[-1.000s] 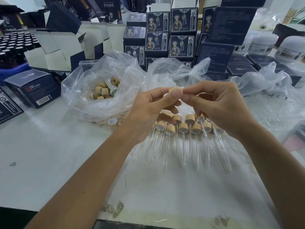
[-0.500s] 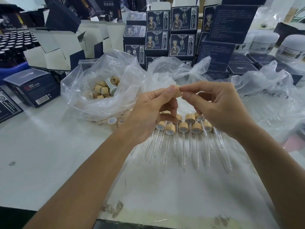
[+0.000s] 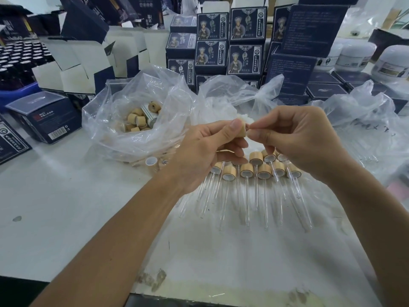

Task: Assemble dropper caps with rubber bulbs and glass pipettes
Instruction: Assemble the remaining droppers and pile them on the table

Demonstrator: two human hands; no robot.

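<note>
My left hand [image 3: 208, 151] pinches a small bamboo dropper cap [image 3: 242, 129] between thumb and fingers, held up over the table. My right hand [image 3: 303, 140] meets it from the right, its thumb and forefinger pinching a white rubber bulb [image 3: 249, 127] at the cap's end; the bulb is mostly hidden. Below the hands lies a row of several finished droppers [image 3: 254, 171], bamboo caps at the top and glass pipettes pointing toward me.
A clear plastic bag [image 3: 137, 111] of loose bamboo caps sits left of the hands, a bag of white bulbs [image 3: 232, 100] behind them, a bag of glass pipettes [image 3: 365, 134] to the right. Dark blue boxes [image 3: 228, 47] and white jars [image 3: 354, 54] line the back.
The cap has turned in my left hand so its side shows, and my right fingertips have closed in tighter at its end. Both hands stay at the same spot.
</note>
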